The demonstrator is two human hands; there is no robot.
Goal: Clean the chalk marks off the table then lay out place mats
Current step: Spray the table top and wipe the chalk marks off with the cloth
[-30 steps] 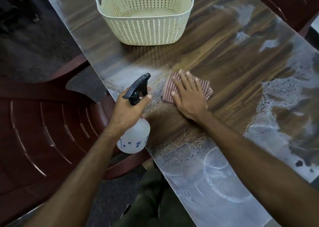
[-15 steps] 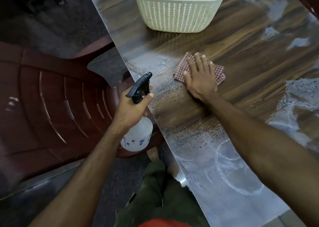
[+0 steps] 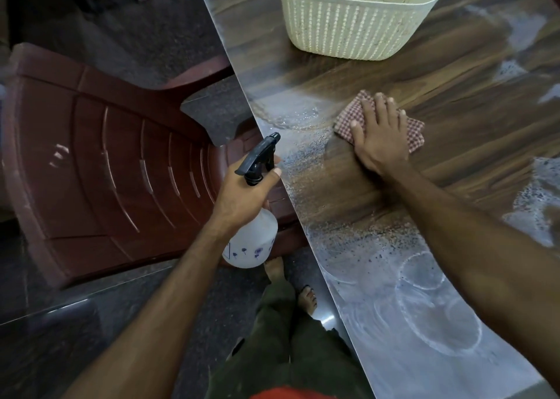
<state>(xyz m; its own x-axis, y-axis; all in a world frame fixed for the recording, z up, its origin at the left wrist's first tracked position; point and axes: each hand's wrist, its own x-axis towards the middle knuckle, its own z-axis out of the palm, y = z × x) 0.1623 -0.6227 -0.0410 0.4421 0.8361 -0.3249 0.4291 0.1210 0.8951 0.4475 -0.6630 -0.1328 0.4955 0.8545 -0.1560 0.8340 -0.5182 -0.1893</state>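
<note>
Head view shows us a cream plastic basket (image 3: 357, 25) with slotted walls at the top centre of the frame, standing on the table (image 3: 454, 74); we cannot tell what, if anything, lies inside it. Our left hand (image 3: 242, 198) curls its fingers round the neck of a spray bottle (image 3: 253, 238), held off the table edge at centre frame. The bottle is translucent white with small purple flower prints and a black trigger head; its long axis tilts from lower left to upper right, nozzle aimed toward the upper right at the tabletop. We cannot see how much liquid it holds.

Our right hand (image 3: 380, 137) lies flat with fingers straight and spread, pressing on a folded red-and-white checked cloth (image 3: 351, 116) at the upper right of centre, fingertips pointing up the frame. The tabletop is glossy wood-grain laminate, dark where wiped around the cloth. White chalk marks (image 3: 436, 310), circles and smears, cover the lower right, with more at the right edge, and fine droplets speckle the border between them. A maroon slatted plastic chair (image 3: 115, 168) fills the left.
</note>
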